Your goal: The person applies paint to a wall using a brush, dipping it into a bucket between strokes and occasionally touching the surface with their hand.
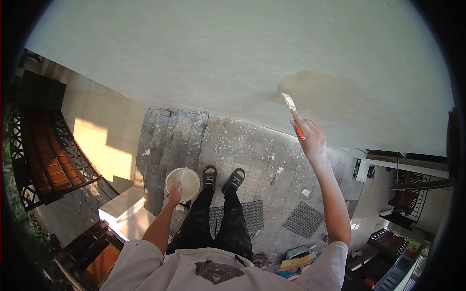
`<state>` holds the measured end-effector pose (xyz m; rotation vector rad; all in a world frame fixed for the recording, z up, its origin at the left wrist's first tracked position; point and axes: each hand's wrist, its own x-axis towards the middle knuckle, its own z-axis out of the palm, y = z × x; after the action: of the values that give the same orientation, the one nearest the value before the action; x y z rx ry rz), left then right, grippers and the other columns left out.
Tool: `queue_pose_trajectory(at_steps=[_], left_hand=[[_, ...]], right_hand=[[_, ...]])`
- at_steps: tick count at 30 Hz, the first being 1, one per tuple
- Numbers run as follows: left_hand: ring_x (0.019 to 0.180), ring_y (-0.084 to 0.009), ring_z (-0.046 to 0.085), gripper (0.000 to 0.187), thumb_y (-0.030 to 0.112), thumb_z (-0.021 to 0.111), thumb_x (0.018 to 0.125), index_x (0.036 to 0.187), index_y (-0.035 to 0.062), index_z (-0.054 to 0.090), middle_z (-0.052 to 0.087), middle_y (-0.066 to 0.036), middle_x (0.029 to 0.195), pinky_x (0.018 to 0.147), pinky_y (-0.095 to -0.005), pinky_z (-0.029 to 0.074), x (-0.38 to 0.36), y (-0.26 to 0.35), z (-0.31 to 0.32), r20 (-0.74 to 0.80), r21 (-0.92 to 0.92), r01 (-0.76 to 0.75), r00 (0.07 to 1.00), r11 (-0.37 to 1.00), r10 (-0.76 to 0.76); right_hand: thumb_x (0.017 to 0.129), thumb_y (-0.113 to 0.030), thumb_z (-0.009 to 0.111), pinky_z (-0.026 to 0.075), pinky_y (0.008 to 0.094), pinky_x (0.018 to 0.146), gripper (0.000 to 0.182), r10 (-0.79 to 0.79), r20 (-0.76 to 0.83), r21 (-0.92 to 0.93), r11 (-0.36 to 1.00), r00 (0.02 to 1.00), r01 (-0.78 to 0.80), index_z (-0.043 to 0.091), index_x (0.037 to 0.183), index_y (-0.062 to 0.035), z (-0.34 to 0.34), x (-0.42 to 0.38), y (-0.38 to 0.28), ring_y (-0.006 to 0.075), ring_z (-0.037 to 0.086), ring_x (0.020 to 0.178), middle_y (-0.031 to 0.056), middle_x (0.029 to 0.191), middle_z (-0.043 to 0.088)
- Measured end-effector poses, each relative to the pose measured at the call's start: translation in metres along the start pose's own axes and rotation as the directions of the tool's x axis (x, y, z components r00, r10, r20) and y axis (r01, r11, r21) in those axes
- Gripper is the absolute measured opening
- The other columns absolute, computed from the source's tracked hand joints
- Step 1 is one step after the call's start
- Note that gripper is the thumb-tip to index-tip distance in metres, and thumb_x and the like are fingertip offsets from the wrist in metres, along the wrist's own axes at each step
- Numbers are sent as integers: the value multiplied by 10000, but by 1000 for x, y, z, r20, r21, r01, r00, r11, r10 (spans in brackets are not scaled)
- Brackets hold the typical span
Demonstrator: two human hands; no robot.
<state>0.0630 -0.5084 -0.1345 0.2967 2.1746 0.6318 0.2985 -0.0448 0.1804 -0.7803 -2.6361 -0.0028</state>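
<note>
My right hand (pixel 310 137) is raised to the pale wall (pixel 218 63), fingers wrapped round the orange handle of a paintbrush (pixel 290 103). White paint coats its bristles, and the tip meets the lower left edge of a darker, damp-looking patch (pixel 323 92) on the wall. Down by my left leg, my left hand (pixel 175 192) is closed on the handle of a round white bucket (pixel 195 178). Pale liquid shows inside the bucket.
I stand in dark sandals on grey paving (pixel 247 150) spotted with white. Dark perforated mats (pixel 303 219) lie by my legs and to the right. A wood-and-metal bench (pixel 53 150) stands at left, a white block (pixel 124 208) nearer me. A scraper-like tool (pixel 277 175) lies on the paving.
</note>
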Motion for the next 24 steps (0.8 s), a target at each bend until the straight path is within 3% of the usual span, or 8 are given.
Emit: queue_pose_trajectory(at_steps=[2,8,14,17,20,24], left_hand=[[703,-345,595,622,502,364,924,752,-49,594,600,-212,690,692,-425,432,6,-1,-2,46,-2,-16,999,1000,16],[690,-333,595,603,482,386,928,744,-56,587,593,-212,673,673,-407,432,3,3,5,-11,-46,-38,999,998,38],[698,-332,598,600,491,383,925,772,-47,597,600,-202,685,673,-409,432,9,-2,6,7,-29,-60,998,998,60],[719,-340,603,596,495,375,925,795,-40,602,609,-205,713,687,-419,432,8,1,7,8,-28,-2,1000,1000,2],[744,-346,608,591,495,368,925,811,-33,606,616,-208,734,700,-427,432,6,2,7,0,7,-19,1000,1000,19],[752,-349,608,599,495,365,926,794,-39,602,613,-215,730,709,-430,431,0,4,4,3,20,-9,1000,1000,9]], right_hand=[[833,-194,640,517,334,624,301,15,128,19,1000,992,-18,605,1114,-92,21,2,11,207,634,760,69,843,650],[846,-207,622,516,337,641,294,32,112,2,999,993,-32,603,1115,-88,26,19,16,212,633,789,72,847,649],[783,-161,698,517,300,609,337,-37,-137,-57,998,990,30,613,1103,-99,-46,44,-3,182,637,732,56,888,665],[764,-148,718,515,281,596,358,-79,-274,-93,994,959,56,615,1104,-96,-64,42,-16,165,636,706,47,883,667],[768,-154,715,516,277,601,375,-85,-288,-51,996,954,73,604,1120,-90,-50,33,-22,159,634,710,43,881,665],[788,-161,692,521,294,615,379,-49,-54,-6,999,997,48,588,1147,-96,0,12,-17,174,635,740,51,880,661]])
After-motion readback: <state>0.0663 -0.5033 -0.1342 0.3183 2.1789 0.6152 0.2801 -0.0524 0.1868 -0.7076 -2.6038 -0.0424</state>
